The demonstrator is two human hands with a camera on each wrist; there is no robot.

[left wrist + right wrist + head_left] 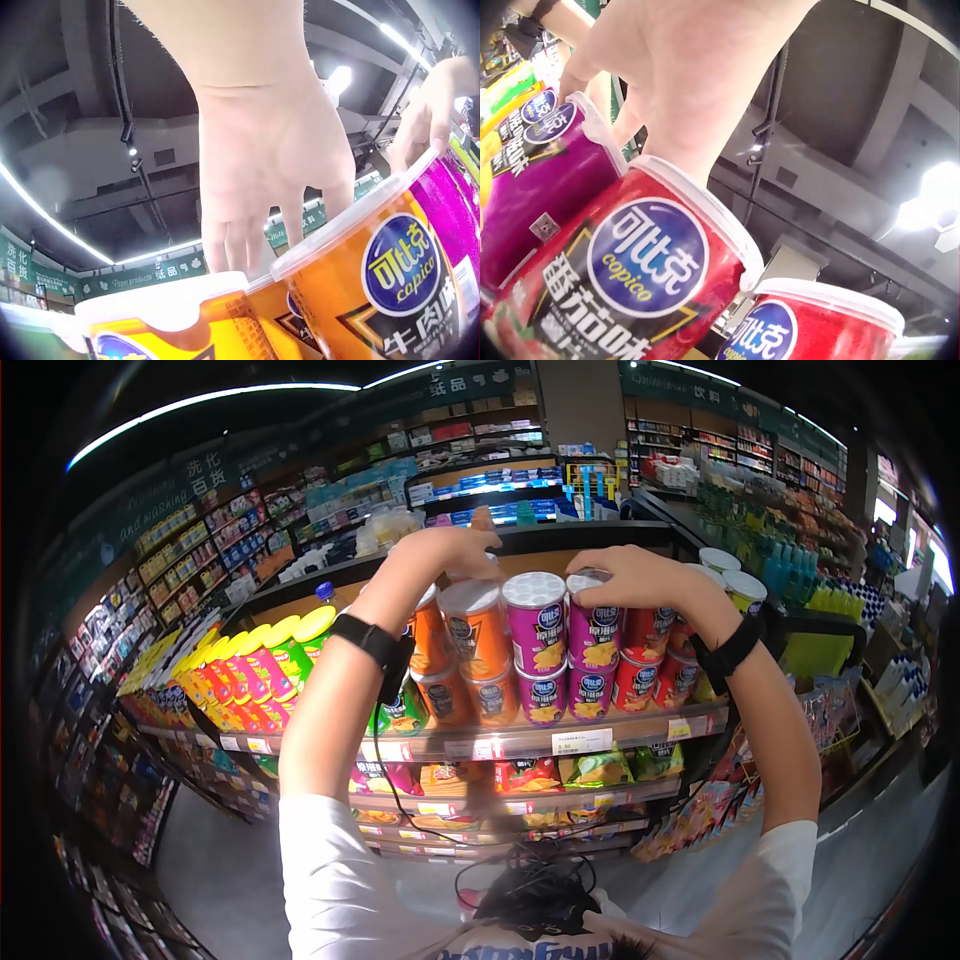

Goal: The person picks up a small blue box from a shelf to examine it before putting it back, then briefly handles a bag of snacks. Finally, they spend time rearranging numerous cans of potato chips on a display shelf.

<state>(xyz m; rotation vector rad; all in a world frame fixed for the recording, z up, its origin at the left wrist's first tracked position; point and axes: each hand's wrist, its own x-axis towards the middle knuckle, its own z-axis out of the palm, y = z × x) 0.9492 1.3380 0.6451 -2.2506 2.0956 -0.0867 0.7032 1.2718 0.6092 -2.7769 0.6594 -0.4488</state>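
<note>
My left hand [450,550] reaches over the top row of orange chip canisters [477,638]. In the left wrist view its straight fingers [236,244] point down behind the white lids, with the tips hidden. My right hand [635,575] grips the top of a purple chip canister [592,632], thumb at the near side of the lid and fingers beyond it. Another purple canister [537,622] stands between the hands. Red tomato-flavour canisters [649,259] are just below the right palm in the right wrist view.
The canisters stand two high on a shelf [640,725] with price tags along its edge. Bags of chips [598,768] fill the shelf below. Green and red canisters with yellow lids [282,632] line the left side. A black rail [600,538] runs behind.
</note>
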